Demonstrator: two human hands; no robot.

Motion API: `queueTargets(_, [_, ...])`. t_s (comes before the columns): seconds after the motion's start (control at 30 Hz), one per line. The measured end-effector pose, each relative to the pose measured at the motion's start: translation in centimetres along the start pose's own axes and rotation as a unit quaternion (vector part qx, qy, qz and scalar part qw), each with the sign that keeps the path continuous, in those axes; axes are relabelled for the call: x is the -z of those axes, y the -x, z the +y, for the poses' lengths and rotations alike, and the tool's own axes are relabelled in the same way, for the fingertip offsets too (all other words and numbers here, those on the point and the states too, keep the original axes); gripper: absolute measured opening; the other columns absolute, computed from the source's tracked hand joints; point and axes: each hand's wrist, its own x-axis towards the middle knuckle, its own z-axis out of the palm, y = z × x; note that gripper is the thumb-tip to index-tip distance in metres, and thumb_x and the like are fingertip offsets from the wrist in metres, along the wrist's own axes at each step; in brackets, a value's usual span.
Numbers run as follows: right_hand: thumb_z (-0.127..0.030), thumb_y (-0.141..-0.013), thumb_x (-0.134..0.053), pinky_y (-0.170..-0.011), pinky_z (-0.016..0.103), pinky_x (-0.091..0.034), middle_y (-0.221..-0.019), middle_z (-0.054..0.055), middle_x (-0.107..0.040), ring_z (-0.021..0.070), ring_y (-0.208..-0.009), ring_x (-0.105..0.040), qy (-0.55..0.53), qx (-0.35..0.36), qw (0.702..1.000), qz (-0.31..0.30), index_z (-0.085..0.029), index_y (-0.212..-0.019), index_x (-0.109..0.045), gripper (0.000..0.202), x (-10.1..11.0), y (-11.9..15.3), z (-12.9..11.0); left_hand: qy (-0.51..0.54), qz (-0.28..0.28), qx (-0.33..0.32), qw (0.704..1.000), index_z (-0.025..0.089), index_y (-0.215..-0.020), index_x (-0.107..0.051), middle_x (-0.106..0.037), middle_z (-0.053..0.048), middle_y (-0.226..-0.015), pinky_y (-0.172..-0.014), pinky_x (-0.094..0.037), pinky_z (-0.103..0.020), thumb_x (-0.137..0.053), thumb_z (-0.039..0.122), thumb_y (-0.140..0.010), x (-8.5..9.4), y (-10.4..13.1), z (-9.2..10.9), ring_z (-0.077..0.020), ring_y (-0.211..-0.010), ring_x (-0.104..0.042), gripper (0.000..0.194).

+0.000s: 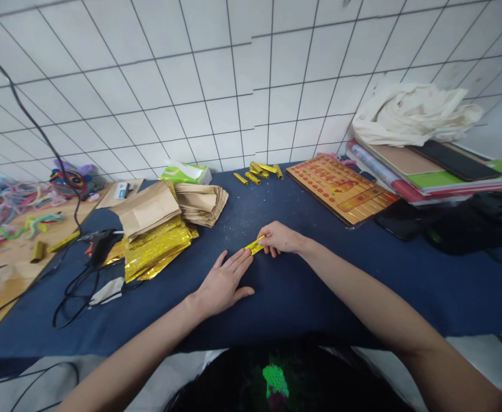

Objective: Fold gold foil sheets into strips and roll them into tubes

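A small strip of gold foil paper (255, 245), folded or rolled, lies on the dark blue tabletop between my hands. My left hand (227, 281) rests flat with fingers stretched out, its fingertips touching the strip's left end. With thumb and fingers pinched together, my right hand (279, 238) grips the right end. Farther back, near the wall, several short gold rolls (258, 170) lie in a loose group. To the left is a stack of gold foil sheets (159, 249), with brown paper sheets (150, 209) on top.
A black glue gun (100, 246) with a looping cable lies at left, beside a wooden board holding colourful pipe cleaners (23, 206). A green tissue pack (186, 172) stands by the wall. At right are an orange printed packet (341, 187), stacked books and a white cloth (414, 113).
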Motion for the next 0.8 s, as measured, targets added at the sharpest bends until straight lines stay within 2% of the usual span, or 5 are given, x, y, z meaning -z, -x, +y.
queueTargets(0.17, [-0.026,-0.078,-0.05,-0.033,0.015,-0.03,-0.047,-0.005,-0.055,0.0035,-0.031,-0.044,-0.025,0.05,0.988,0.141,-0.014,-0.074,-0.057,0.015,0.2,0.1,-0.6,0.233,0.181,0.126,0.947,0.015,-0.131,-0.035,-0.043,-0.015,-0.135,-0.103,-0.032,-0.045,-0.05,0.036,-0.083,0.9,-1.8,-1.7,-0.0226,-0.125,-0.04,0.055])
queueTargets(0.3, [-0.035,-0.078,-0.05,-0.031,0.016,-0.028,-0.047,-0.005,-0.054,0.0046,-0.029,-0.042,-0.117,0.107,0.952,0.262,-0.015,-0.069,-0.054,0.022,-0.2,0.6,-1.6,0.56,0.32,0.215,0.733,0.012,-0.114,-0.049,-0.063,-0.012,-0.101,-0.072,-0.05,-0.031,-0.065,0.042,-0.069,2.4,-5.8,-0.9,-0.0182,-0.081,-0.063,0.056])
queueTargets(0.47, [-0.038,-0.075,-0.057,-0.032,0.018,-0.032,-0.048,-0.004,-0.055,0.0063,-0.03,-0.045,-0.193,0.143,0.919,0.312,-0.015,-0.07,-0.056,0.024,-1.6,1.6,-2.2,0.705,0.358,0.197,0.58,0.012,-0.071,-0.057,-0.056,0.002,-0.059,-0.049,-0.039,-0.02,-0.073,0.034,-0.06,3.4,-10.2,1.7,-0.0073,-0.051,-0.049,0.029])
queueTargets(0.6, [-0.041,-0.076,-0.057,-0.032,0.018,-0.033,-0.047,-0.004,-0.055,0.0069,-0.03,-0.046,-0.191,0.145,0.921,0.305,-0.016,-0.07,-0.055,0.026,-2.2,1.8,-2.0,0.724,0.361,0.203,0.551,0.013,-0.062,-0.055,-0.052,0.004,-0.053,-0.048,-0.035,-0.019,-0.074,0.031,-0.057,3.6,-10.6,1.6,-0.005,-0.046,-0.043,0.027])
queueTargets(0.8, [-0.044,-0.08,-0.053,-0.033,0.019,-0.03,-0.047,-0.004,-0.054,0.0059,-0.031,-0.043,-0.14,0.138,0.948,0.249,-0.016,-0.066,-0.052,0.03,-2.3,1.7,-1.5,0.71,0.331,0.196,0.59,0.013,-0.058,-0.053,-0.048,0.006,-0.047,-0.042,-0.028,-0.018,-0.073,0.03,-0.058,4.1,-10.1,0.3,-0.0033,-0.04,-0.036,0.026])
